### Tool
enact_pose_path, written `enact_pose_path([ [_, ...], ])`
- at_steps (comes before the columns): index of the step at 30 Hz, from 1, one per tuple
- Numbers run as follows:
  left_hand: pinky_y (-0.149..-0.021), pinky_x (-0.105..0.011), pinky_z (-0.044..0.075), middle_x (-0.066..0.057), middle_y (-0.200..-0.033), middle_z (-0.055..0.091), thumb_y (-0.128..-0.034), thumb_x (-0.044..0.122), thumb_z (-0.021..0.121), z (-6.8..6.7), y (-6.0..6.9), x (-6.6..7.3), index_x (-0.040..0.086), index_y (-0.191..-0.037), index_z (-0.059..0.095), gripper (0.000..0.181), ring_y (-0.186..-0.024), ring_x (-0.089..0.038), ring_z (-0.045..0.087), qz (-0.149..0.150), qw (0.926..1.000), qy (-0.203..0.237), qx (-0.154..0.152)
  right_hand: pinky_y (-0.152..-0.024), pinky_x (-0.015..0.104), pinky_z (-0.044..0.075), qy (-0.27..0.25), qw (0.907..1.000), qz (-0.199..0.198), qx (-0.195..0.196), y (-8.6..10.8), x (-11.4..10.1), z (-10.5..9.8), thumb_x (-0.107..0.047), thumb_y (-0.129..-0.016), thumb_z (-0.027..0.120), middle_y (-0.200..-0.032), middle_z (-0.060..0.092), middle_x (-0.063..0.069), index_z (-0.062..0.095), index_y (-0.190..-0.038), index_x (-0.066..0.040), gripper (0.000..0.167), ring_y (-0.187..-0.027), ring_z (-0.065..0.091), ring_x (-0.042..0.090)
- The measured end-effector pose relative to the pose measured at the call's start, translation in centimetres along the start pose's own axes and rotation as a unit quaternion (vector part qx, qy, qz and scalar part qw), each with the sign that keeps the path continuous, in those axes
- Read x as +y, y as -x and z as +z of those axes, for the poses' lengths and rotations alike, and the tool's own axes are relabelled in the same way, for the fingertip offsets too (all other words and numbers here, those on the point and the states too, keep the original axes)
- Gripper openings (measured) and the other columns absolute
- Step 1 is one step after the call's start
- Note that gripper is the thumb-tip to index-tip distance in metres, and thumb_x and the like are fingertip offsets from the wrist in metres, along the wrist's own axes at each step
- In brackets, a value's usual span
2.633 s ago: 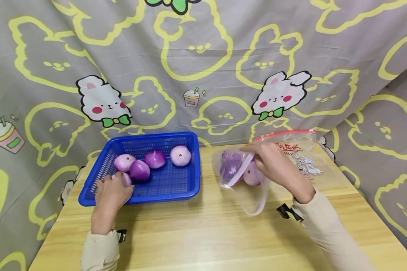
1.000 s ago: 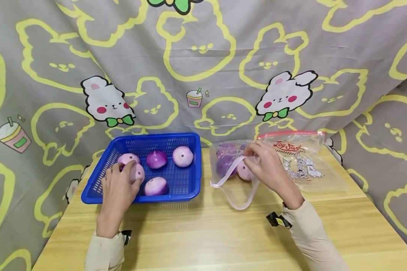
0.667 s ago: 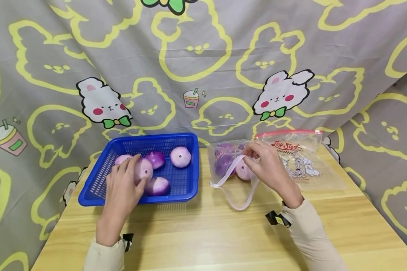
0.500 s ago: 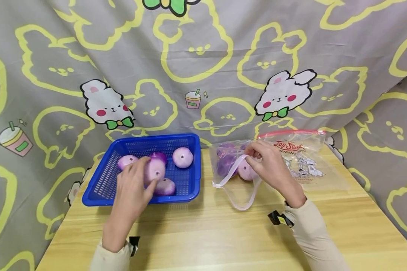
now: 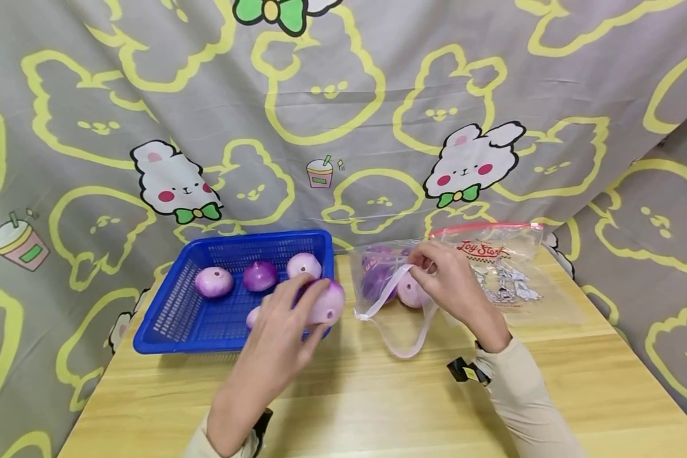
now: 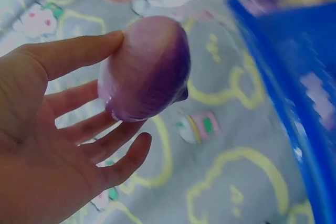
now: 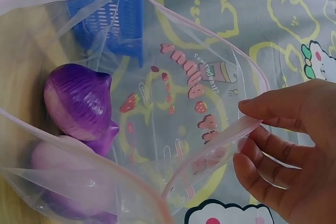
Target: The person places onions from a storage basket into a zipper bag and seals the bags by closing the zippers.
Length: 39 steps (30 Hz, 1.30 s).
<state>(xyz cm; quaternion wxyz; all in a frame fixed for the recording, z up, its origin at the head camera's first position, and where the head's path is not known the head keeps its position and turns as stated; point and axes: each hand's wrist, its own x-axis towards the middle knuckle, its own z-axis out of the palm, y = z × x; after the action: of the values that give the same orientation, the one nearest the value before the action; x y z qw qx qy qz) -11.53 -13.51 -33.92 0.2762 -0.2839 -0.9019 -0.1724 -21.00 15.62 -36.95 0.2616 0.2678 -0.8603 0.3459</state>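
My left hand (image 5: 283,327) holds a purple onion (image 5: 327,303) between thumb and fingers, over the right rim of the blue basket (image 5: 166,344). In the left wrist view the same onion (image 6: 144,69) shows a pale side, a purple side and a small pointed tip. My right hand (image 5: 449,277) pinches the edge of a clear zip bag (image 5: 403,352), whose mouth gapes toward the near side. Inside the bag, the right wrist view shows a dark purple onion (image 7: 79,100) and a paler onion (image 7: 73,179). Several onions lie in the basket, one partly hidden behind my left hand.
A second clear bag (image 5: 506,280) with a red zip and printed figures lies flat right of the open bag. Wooden tabletop (image 5: 366,407) runs along the front. A grey patterned cloth (image 5: 355,114) hangs close behind the basket and bags.
My left hand has lifted an onion from the basket's left side and carried it right to the right rim. Another onion shifted in the basket. My right hand keeps pinching the bag's edge.
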Motion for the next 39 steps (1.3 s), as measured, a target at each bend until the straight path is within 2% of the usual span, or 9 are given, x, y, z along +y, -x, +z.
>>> enact_pose_path([
  [6, -0.097, -0.046, 0.045, -0.01, -0.13, 0.059, -0.079, 0.015, 0.083, 1.0, -1.6, 3.5, 0.01, -0.133, 0.059, 0.06, -0.12, -0.028, 0.055, 0.053, 0.9979, 0.029, -0.024, -0.064, 0.035, 0.053, -0.003, 0.9999, 0.008, -0.009, 0.0, 0.0, -0.1, 0.005, -0.08, 0.072, -0.081, 0.065, 0.001, 0.068, -0.084, -0.009, 0.014, -0.072, 0.059, 0.015],
  [12, -0.101, -0.041, 0.045, -0.005, -0.133, 0.058, -0.0792, 0.013, 0.082, 2.8, -2.3, 6.0, 0.012, -0.135, 0.057, 0.061, -0.122, -0.023, 0.053, 0.072, 0.9938, 0.052, -0.067, -0.063, 0.033, 0.052, -0.001, 1.0, -0.001, -0.005, 0.1, -0.1, -0.1, 0.004, -0.08, 0.073, -0.08, 0.065, 0.001, 0.069, -0.084, -0.009, 0.014, -0.071, 0.059, 0.012],
  [15, -0.104, -0.037, 0.044, -0.003, -0.133, 0.057, -0.0806, 0.014, 0.081, 3.8, -2.3, 6.5, 0.013, -0.136, 0.055, 0.061, -0.122, -0.021, 0.052, 0.087, 0.9908, 0.056, -0.088, -0.063, 0.033, 0.052, 0.002, 1.0, -0.006, -0.002, -0.1, -0.2, -0.2, 0.004, -0.08, 0.073, -0.079, 0.065, 0.001, 0.069, -0.083, -0.009, 0.014, -0.07, 0.059, 0.012],
  [20, -0.106, -0.035, 0.042, -0.005, -0.131, 0.058, -0.0792, 0.013, 0.081, 5.8, -2.4, 6.5, 0.01, -0.133, 0.056, 0.06, -0.12, -0.022, 0.053, 0.108, 0.9891, 0.044, -0.089, -0.062, 0.034, 0.053, 0.004, 1.0, -0.003, 0.0, -0.1, -0.4, -0.3, 0.004, -0.08, 0.073, -0.078, 0.064, 0.0, 0.068, -0.083, -0.009, 0.014, -0.07, 0.058, 0.012],
  [24, -0.108, -0.035, 0.041, -0.007, -0.129, 0.059, -0.0772, 0.013, 0.082, 7.7, -2.3, 6.6, 0.008, -0.129, 0.057, 0.057, -0.12, -0.023, 0.053, 0.126, 0.9883, 0.041, -0.075, -0.062, 0.034, 0.053, 0.007, 1.0, 0.0, -0.002, 0.0, -0.4, -0.3, 0.005, -0.08, 0.072, -0.077, 0.064, 0.0, 0.068, -0.082, -0.009, 0.014, -0.069, 0.059, 0.012],
  [28, -0.111, -0.037, 0.038, -0.008, -0.129, 0.058, -0.0821, 0.016, 0.078, 9.7, -2.2, 6.9, 0.01, -0.125, 0.059, 0.048, -0.12, -0.024, 0.052, 0.152, 0.9871, 0.016, -0.048, -0.061, 0.034, 0.053, 0.005, 1.0, -0.003, -0.007, 0.0, -0.4, -0.4, 0.005, -0.08, 0.073, -0.076, 0.064, 0.0, 0.069, -0.082, -0.008, 0.014, -0.069, 0.058, 0.012],
  [30, -0.11, -0.038, 0.039, -0.009, -0.129, 0.057, -0.0849, 0.018, 0.076, 10.5, -2.1, 7.0, 0.011, -0.125, 0.06, 0.043, -0.12, -0.025, 0.052, 0.152, 0.9878, -0.003, -0.033, -0.06, 0.034, 0.053, 0.003, 0.9999, -0.002, -0.012, 0.1, -0.5, -0.5, 0.004, -0.081, 0.073, -0.076, 0.064, 0.0, 0.069, -0.083, -0.008, 0.013, -0.068, 0.058, 0.012],
  [34, -0.107, -0.037, 0.042, -0.013, -0.128, 0.054, -0.0788, 0.011, 0.078, 11.6, -1.7, 7.0, 0.008, -0.125, 0.057, 0.05, -0.118, -0.026, 0.053, 0.12, 0.9924, -0.013, -0.024, -0.06, 0.034, 0.053, 0.0, 0.9998, 0.004, -0.02, 0.1, -0.7, -0.7, 0.004, -0.08, 0.074, -0.076, 0.064, 0.0, 0.069, -0.083, -0.009, 0.014, -0.068, 0.058, 0.011],
  [39, -0.089, -0.032, 0.05, -0.011, -0.115, 0.051, -0.073, 0.001, 0.074, 12.7, -1.5, 7.0, 0.007, -0.117, 0.056, 0.047, -0.104, -0.022, 0.052, 0.086, 0.9957, -0.027, -0.021, -0.06, 0.032, 0.052, 0.0, 0.9997, 0.0, -0.024, 0.1, -0.9, -0.9, 0.004, -0.079, 0.075, -0.076, 0.065, 0.0, 0.071, -0.084, -0.008, 0.013, -0.067, 0.059, 0.01],
])
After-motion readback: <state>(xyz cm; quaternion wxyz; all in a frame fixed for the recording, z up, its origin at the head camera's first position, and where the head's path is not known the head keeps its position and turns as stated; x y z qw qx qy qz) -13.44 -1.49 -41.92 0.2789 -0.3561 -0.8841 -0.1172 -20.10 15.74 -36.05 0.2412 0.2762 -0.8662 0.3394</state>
